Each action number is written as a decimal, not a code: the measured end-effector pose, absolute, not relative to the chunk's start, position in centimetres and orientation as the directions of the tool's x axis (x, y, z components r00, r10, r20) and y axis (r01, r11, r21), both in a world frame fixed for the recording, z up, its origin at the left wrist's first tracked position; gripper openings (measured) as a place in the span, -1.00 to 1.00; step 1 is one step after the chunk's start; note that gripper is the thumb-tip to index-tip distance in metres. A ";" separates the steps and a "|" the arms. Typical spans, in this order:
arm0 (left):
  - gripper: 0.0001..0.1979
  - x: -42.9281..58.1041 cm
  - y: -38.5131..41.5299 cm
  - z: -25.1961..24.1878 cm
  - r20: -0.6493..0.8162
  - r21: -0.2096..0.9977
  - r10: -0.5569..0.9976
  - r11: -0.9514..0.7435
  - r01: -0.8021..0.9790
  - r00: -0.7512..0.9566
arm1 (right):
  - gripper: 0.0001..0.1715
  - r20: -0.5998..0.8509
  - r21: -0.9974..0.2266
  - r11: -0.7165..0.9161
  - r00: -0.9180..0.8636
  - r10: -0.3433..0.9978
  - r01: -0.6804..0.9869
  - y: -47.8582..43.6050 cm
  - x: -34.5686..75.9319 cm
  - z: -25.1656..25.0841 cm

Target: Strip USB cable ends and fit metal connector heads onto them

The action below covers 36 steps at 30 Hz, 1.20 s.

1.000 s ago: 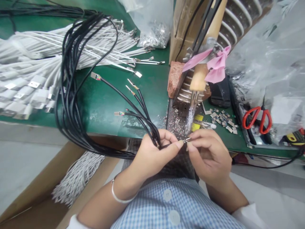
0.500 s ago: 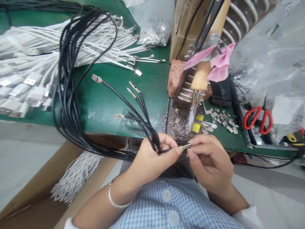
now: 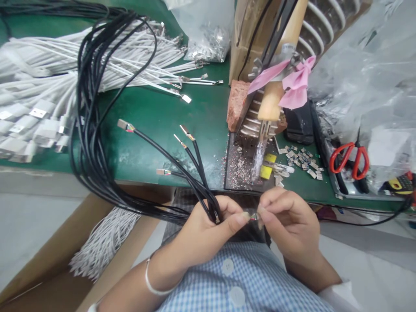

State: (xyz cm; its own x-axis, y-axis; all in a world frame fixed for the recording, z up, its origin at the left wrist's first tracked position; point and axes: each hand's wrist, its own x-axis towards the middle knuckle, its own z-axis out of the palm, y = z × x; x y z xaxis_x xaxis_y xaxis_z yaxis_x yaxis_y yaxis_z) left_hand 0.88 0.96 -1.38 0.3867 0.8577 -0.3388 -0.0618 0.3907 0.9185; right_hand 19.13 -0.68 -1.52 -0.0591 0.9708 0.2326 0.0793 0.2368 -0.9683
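My left hand (image 3: 208,229) is closed around several black cables (image 3: 195,177), whose ends fan out over the green table. Metal connectors with coloured wires (image 3: 125,125) show on some of those ends. Between thumb and forefinger the same hand pinches one cable near its tip. A small cable end with coloured wires (image 3: 254,217) bridges the gap to my right hand (image 3: 289,221), whose thumb and fingertips are closed on its metal connector. Those fingertips mostly hide the connector. The long black loop of cable (image 3: 94,130) hangs over the table edge to the left.
White USB cables (image 3: 42,125) are heaped at the left, with more in a cardboard box (image 3: 130,242) below. A soldering iron (image 3: 268,104) points down over a solder-specked dark plate (image 3: 237,169). Small connectors (image 3: 302,158), red-handled scissors (image 3: 349,160) and plastic bags (image 3: 364,86) lie right.
Both hands have come slightly lower, and the fanned cable ends have shifted down with them. My right fingertips now cover more of the connector.
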 end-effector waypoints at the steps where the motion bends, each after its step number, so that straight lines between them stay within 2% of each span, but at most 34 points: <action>1: -0.72 0.9 0.9 -1.4 -0.334 0.921 0.861 0.385 -0.063 0.383 | -0.78 0.225 -0.971 0.229 -0.065 0.972 0.070 -0.7 19.1 -1.5; 11: -0.75 0.6 0.6 0.3 -0.388 0.895 0.842 0.442 -0.066 0.374 | -0.87 0.144 -0.990 0.144 -0.075 0.987 0.003 -1.1 19.1 -1.8; 26: -0.76 0.5 0.1 -0.4 -0.358 0.895 0.846 0.432 -0.114 0.394 | -0.91 0.107 -0.990 0.097 -0.099 0.989 -0.102 -1.5 19.1 -2.2; 31: -0.60 0.5 0.0 -1.5 -0.314 0.907 0.856 0.399 -0.138 0.410 | -0.90 0.122 -0.990 0.115 -0.091 0.988 -0.080 -1.5 19.1 -2.0; 36: -0.52 0.6 -0.5 -2.3 -0.401 0.827 0.819 0.517 -0.223 0.411 | -0.89 0.129 -0.990 0.121 -0.109 0.986 -0.079 -1.6 19.3 -2.0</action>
State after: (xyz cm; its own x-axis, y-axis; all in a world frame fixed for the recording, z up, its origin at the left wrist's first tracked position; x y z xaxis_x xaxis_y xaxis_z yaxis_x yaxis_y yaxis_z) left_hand 0.56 -0.50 -2.34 0.4114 0.8186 -0.4007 -0.2232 0.5167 0.8265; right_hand 19.25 -1.58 -1.97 -0.1092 0.9856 0.1292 -0.0791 0.1209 -0.9895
